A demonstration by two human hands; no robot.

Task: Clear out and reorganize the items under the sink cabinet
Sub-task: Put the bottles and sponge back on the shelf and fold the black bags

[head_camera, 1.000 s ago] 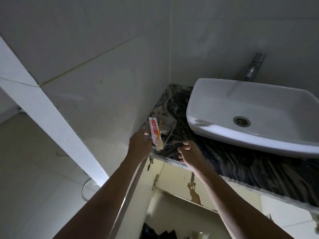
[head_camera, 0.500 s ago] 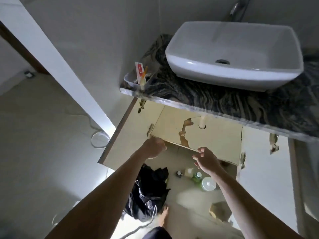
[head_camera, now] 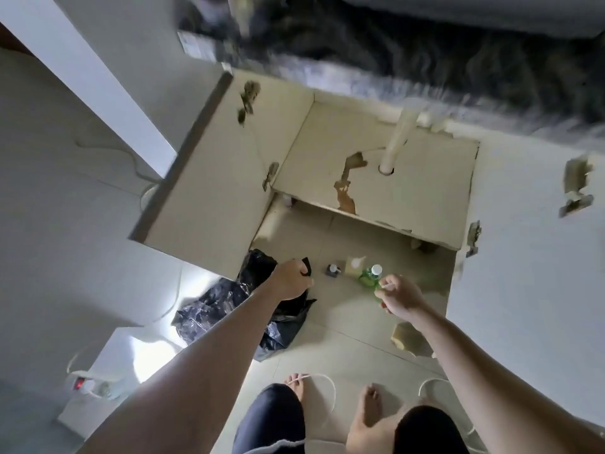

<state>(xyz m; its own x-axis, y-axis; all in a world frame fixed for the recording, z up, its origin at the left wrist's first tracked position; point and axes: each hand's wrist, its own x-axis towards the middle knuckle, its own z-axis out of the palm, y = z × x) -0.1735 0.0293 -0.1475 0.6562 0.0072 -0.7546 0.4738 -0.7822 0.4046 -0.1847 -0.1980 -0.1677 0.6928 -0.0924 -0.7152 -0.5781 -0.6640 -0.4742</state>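
Left hand (head_camera: 291, 283) fingers curled round black bag (head_camera: 262, 309) handle, bag on floor at cabinet (head_camera: 376, 178) mouth. Right hand (head_camera: 401, 301) pinches something small over green bottle (head_camera: 371, 277). Yank bag, probably topples bottle.

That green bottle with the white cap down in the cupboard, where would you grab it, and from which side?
Grip the green bottle around its neck, just under the white cap, coming from above and in front. It seems to stand upright with the cap pointing up, and the right hand is beside it. A small box sits close on its left, so that side looks tighter.
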